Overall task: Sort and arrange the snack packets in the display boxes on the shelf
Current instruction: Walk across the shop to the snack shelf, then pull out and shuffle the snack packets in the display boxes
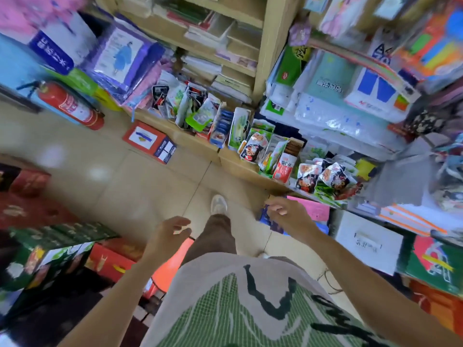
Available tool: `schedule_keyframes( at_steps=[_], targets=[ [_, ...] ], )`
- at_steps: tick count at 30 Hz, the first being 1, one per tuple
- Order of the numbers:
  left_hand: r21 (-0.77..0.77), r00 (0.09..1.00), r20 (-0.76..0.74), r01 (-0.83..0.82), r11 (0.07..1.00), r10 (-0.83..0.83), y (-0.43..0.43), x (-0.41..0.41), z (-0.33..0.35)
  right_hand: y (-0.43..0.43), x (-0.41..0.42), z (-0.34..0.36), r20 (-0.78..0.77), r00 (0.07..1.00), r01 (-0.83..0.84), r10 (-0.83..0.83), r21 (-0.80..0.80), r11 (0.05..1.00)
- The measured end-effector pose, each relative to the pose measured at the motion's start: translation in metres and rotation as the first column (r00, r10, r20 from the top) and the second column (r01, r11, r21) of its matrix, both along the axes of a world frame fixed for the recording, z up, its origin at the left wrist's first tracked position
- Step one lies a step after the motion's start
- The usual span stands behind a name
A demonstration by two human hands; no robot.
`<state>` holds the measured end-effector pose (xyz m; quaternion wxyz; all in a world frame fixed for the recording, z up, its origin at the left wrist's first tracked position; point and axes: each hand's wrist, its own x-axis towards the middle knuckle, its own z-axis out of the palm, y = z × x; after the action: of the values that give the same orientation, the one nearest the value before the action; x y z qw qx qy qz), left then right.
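A person looks down at a shop aisle with two bare hands raised in front of the body. The left hand [172, 231] hangs over the tiled floor [125, 176], fingers loosely curled and holding nothing. The right hand [285, 211] is just in front of the front edge of the low shelf [238, 166], fingers also loosely curled; it seems to hold nothing, though a blue item lies behind it and contact cannot be judged. The snack packets [253, 146] stand and lean in a row of open display boxes [239, 128] along that shelf, running from its left end toward the right. There are too many packets, and they are too blurred, to count exactly. At least three show a red and black cartoon face, and several are green and white. One loose heap lies at the right end of the row, nearest the right hand. One red fire extinguisher [72, 106] lies on its side on the floor at the left. One red and blue box [150, 141] sits on the floor against the front of the shelf. One white shoe [218, 204] shows plainly between the two hands. One white box [368, 241] sits below the shelf at the right. Stacks of notebooks [213, 26] fill the upper shelves.
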<state>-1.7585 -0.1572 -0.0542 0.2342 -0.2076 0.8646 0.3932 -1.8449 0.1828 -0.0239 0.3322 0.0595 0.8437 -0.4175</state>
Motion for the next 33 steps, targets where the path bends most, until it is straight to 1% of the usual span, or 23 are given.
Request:
schedule_keyframes(
  at_steps=[4, 7, 11, 14, 17, 19, 22, 25, 28, 30, 33],
  targets=[
    [0.018, 0.996, -0.017, 0.091, 0.996, -0.091, -0.023, -0.088, -0.006, -0.017, -0.036, -0.008, 0.072, 0.996, 0.047, -0.054, 0.089, 0.995],
    [0.030, 0.984, -0.046, 0.171, 0.985, -0.169, -0.028, -0.156, -0.008, -0.018, -0.062, -0.009, 0.118, 0.991, 0.053, -0.070, 0.143, 0.988],
    [0.023, 0.947, -0.122, 0.300, 0.954, -0.295, -0.009, -0.238, 0.004, -0.013, -0.094, -0.014, 0.154, 0.963, 0.194, -0.221, 0.176, 0.965],
    [0.038, 0.898, -0.103, 0.434, 0.900, -0.429, 0.007, -0.281, 0.013, -0.007, -0.113, -0.024, 0.174, 0.932, 0.287, -0.316, 0.175, 0.942],
    [0.039, 0.864, -0.121, 0.497, 0.867, -0.489, 0.017, -0.306, 0.004, -0.006, -0.135, -0.043, 0.164, 0.909, 0.356, -0.382, 0.166, 0.920],
    [0.032, 0.852, -0.101, 0.519, 0.854, -0.514, 0.023, -0.316, -0.005, -0.010, -0.154, -0.061, 0.140, 0.900, 0.395, -0.412, 0.132, 0.909],
    [0.013, 0.834, -0.014, 0.552, 0.834, -0.552, 0.021, -0.318, -0.027, -0.024, -0.186, -0.088, 0.102, 0.913, 0.393, -0.395, 0.044, 0.919],
    [-0.021, 0.832, 0.094, 0.550, 0.835, -0.546, 0.005, -0.313, -0.059, -0.042, -0.216, -0.115, 0.082, 0.915, 0.395, -0.394, 0.003, 0.919],
    [-0.071, 0.815, 0.158, 0.573, 0.816, -0.558, -0.017, -0.317, -0.092, -0.063, -0.235, -0.150, 0.078, 0.913, 0.403, -0.400, -0.031, 0.914],
    [-0.102, 0.804, 0.148, 0.592, 0.800, -0.576, -0.030, -0.323, -0.118, -0.079, -0.240, -0.179, 0.072, 0.913, 0.405, -0.403, -0.022, 0.914],
    [-0.136, 0.765, 0.095, 0.644, 0.753, -0.637, -0.045, -0.336, -0.165, -0.107, -0.237, -0.224, 0.051, 0.906, 0.418, -0.420, 0.045, 0.907]
  ],
)
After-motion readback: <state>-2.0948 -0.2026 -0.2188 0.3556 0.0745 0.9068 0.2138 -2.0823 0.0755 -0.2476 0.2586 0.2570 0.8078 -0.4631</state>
